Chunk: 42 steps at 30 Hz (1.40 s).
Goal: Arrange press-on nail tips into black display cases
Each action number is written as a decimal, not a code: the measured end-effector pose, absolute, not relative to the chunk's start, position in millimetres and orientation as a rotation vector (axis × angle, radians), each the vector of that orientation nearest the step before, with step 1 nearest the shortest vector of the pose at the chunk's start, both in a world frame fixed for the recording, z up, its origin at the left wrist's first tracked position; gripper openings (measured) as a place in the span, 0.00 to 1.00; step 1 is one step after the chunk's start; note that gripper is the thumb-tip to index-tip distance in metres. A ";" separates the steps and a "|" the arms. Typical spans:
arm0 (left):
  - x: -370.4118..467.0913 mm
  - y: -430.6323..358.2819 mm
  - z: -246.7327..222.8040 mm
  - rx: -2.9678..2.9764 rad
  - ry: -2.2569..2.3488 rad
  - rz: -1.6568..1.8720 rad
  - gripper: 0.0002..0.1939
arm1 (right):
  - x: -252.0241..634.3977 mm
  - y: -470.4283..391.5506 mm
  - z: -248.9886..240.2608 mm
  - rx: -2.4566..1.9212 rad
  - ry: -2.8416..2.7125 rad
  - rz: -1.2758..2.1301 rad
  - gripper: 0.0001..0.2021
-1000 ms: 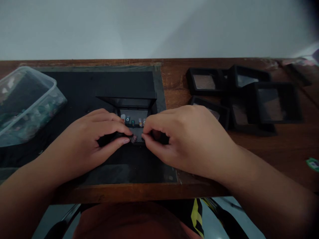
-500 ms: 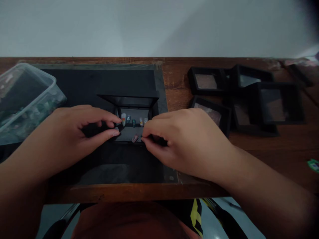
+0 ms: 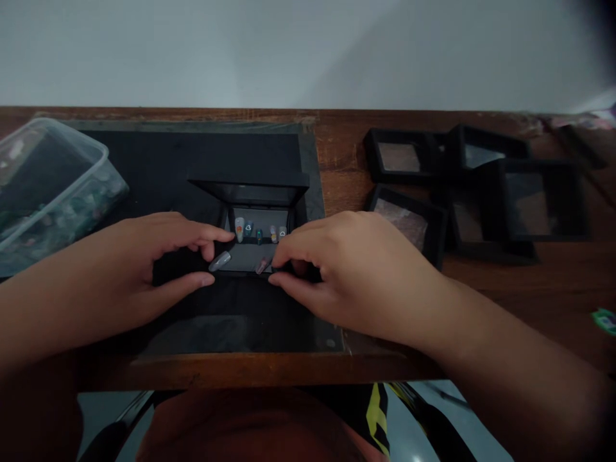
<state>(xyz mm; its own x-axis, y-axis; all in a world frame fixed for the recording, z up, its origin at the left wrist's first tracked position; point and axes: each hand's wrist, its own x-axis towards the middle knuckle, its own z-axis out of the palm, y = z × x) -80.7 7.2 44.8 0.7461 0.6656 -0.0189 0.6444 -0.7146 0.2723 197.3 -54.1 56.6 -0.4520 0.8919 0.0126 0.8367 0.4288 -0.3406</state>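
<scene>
A small black case (image 3: 248,179) stands with its lid raised on the dark mat. Several decorated nail tips (image 3: 239,229) stand in a row inside it. In its front part lie a pinkish tip (image 3: 262,265) on the right and a clear greyish tip (image 3: 221,260) on the left. My left hand (image 3: 158,263) is at the case's left side, thumb and forefinger apart, the forefinger near the row's left end. At the right front corner is my right hand (image 3: 332,263), its fingers bent close together beside the pinkish tip; whatever they grip is hidden.
A clear plastic tub (image 3: 103,160) of small packets stands on the left. Several black frames with clear windows (image 3: 399,157) lie piled on the wooden table (image 3: 346,186) at the right. A small green item (image 3: 605,320) is at the far right.
My left thumb has moved down and away from the forefinger, and the greyish tip now shows uncovered at the case's left front. My right hand has barely moved.
</scene>
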 end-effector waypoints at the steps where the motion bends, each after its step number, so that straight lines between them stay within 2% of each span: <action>1: -81.1 8.0 45.0 2.694 0.992 0.134 0.16 | 197.5 -53.5 56.3 -1.529 -2.475 0.454 0.03; 3: -82.0 9.7 45.5 2.706 0.898 0.178 0.14 | 198.0 -52.3 56.1 -1.527 -2.454 0.514 0.03; 8: -80.7 8.7 50.9 2.657 0.938 0.060 0.20 | 199.9 -49.3 57.6 -1.528 -2.387 0.676 0.05; 14: -76.8 6.3 52.1 2.604 1.013 0.070 0.16 | 203.2 -45.2 60.1 -1.526 -2.321 0.828 0.04; 17: -81.9 9.9 45.2 2.587 1.046 0.126 0.18 | 204.5 -43.6 58.5 -1.539 -2.298 0.860 0.03; 23: -83.8 11.8 41.2 2.511 1.166 0.071 0.21 | 202.5 -43.3 54.6 -1.564 -2.261 0.819 0.04; 30: -68.6 6.7 54.1 2.437 1.215 -0.011 0.19 | 198.4 -44.1 51.4 -1.574 -2.257 0.751 0.05; 39: -66.0 7.8 45.9 2.535 1.062 0.122 0.09 | 193.5 -46.3 43.1 -1.547 -2.252 0.660 0.07; 42: -60.9 6.5 46.3 2.518 1.011 0.125 0.10 | 192.5 -47.2 43.2 -1.540 -2.262 0.652 0.06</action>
<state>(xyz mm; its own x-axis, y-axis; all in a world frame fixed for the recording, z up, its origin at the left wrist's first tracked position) -60.9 6.5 46.3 0.7311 0.6784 -0.0724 0.6405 -0.6460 0.4153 192.5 -47.2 43.2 -0.3629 0.9317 0.0122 0.7821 0.3117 -0.5395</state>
